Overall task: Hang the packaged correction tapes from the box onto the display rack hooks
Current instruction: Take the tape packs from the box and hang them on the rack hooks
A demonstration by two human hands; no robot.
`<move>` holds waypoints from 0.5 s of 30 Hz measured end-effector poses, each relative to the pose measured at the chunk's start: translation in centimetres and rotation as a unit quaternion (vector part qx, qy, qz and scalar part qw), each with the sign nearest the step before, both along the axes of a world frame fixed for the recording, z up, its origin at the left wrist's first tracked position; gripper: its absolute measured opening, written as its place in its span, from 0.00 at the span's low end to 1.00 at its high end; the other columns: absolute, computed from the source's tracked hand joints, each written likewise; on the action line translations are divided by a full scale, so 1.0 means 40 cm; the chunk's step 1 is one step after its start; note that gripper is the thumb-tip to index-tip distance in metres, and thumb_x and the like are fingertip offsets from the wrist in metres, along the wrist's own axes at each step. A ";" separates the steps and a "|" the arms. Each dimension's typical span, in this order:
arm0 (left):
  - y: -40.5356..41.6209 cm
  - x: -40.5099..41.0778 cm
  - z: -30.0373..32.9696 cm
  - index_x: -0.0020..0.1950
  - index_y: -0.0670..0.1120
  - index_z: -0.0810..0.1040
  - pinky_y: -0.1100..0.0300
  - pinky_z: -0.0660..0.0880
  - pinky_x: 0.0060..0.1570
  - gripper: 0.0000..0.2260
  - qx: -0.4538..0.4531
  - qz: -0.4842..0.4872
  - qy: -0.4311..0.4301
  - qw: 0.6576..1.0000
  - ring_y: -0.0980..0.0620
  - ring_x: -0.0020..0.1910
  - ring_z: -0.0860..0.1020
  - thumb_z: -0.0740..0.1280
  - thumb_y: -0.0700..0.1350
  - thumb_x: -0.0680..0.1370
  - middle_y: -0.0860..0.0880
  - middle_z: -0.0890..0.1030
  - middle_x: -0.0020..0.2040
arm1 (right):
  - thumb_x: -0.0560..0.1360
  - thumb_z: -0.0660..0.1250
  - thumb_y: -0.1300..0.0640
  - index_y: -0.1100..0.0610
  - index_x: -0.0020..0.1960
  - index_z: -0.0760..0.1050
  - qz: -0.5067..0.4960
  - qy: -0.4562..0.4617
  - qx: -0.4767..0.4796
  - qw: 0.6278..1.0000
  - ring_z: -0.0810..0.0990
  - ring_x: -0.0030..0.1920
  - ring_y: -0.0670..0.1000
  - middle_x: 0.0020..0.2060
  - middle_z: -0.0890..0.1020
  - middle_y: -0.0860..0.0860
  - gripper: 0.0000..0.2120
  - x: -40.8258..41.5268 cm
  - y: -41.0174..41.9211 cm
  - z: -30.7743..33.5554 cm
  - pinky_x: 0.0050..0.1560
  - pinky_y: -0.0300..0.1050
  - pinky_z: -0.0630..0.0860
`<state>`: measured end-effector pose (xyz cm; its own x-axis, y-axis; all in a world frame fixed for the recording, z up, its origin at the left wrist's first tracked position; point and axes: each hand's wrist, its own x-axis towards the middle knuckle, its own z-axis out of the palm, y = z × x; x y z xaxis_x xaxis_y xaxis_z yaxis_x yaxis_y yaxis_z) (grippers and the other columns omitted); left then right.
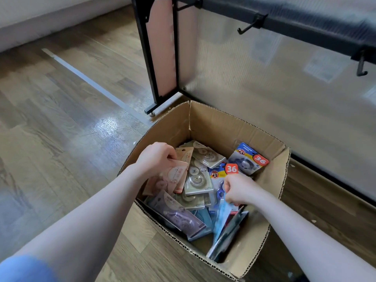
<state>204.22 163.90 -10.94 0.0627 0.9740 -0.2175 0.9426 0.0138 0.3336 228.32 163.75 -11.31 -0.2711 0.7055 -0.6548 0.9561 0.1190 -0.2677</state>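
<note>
Reaching into the cardboard box (213, 127) with both hands at once; the box sits on the wood floor (61, 119) just in front of the display rack (160, 58), and the packaged correction tapes (196, 180) lie inside it in a loose, overlapping heap. Left hand (156, 159): fingers curled down around the top edge of a pink pack (173, 176), gripping it. Right hand (238, 190): fingers pinching the upper edge of a light blue pack (222, 214) that stands nearly on end among darker packs. Risks, as judged: lifting two packs together may drag neighbours up with them, since the cards overlap and the blister shells could snag on each other; a pack held only by its top edge may swing or slip out. The hang holes cannot be made out from here, so a pack could arrive at a hook the wrong way round. Surroundings: black hooks (251, 24) jut from the dark rail (305, 19) above and behind the box, all in view bare; a translucent panel (264, 78) backs them. Obstacles: the tall box walls crowd the wrists on the way out, and the nearest hook (361, 67) overhangs the right rear of the box, where a rising hand could catch it. A metal strip (85, 78) crosses the floor to the left, well apart.
</note>
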 end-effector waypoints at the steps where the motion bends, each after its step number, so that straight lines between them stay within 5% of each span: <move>1: 0.003 0.001 0.000 0.41 0.52 0.81 0.57 0.76 0.40 0.03 0.001 0.001 0.003 1.000 0.52 0.42 0.77 0.69 0.49 0.72 0.55 0.79 0.41 | 0.69 0.65 0.65 0.54 0.48 0.72 -0.005 -0.007 0.014 1.000 0.76 0.36 0.50 0.37 0.76 0.49 0.10 0.012 0.007 0.006 0.30 0.38 0.68; 4: 0.006 0.005 0.002 0.41 0.53 0.78 0.59 0.74 0.38 0.03 0.005 0.008 0.007 1.000 0.53 0.42 0.76 0.69 0.50 0.73 0.55 0.78 0.42 | 0.70 0.65 0.65 0.52 0.68 0.65 -0.021 0.009 0.064 0.998 0.77 0.50 0.53 0.47 0.76 0.50 0.27 0.047 0.029 0.021 0.39 0.39 0.70; 6: 0.006 0.008 0.005 0.43 0.51 0.79 0.58 0.75 0.39 0.05 0.009 0.012 0.004 1.000 0.53 0.42 0.76 0.69 0.51 0.74 0.54 0.78 0.43 | 0.70 0.66 0.64 0.53 0.71 0.64 -0.046 0.039 0.102 0.993 0.76 0.57 0.53 0.55 0.79 0.51 0.31 0.062 0.046 0.032 0.47 0.41 0.70; 10: 0.008 0.022 0.016 0.45 0.49 0.81 0.58 0.75 0.40 0.08 0.016 0.018 -0.010 1.000 0.52 0.42 0.77 0.69 0.53 0.74 0.53 0.79 0.43 | 0.71 0.68 0.59 0.51 0.53 0.80 -0.057 0.057 0.162 0.983 0.77 0.44 0.48 0.47 0.82 0.48 0.12 0.081 0.067 0.050 0.44 0.40 0.72; 15: 0.022 0.046 0.046 0.46 0.48 0.81 0.59 0.74 0.40 0.09 0.030 0.024 -0.049 0.998 0.53 0.42 0.76 0.69 0.53 0.74 0.52 0.80 0.43 | 0.75 0.67 0.54 0.49 0.47 0.81 -0.089 0.083 0.223 0.967 0.78 0.45 0.49 0.41 0.81 0.46 0.05 0.095 0.068 0.067 0.39 0.41 0.71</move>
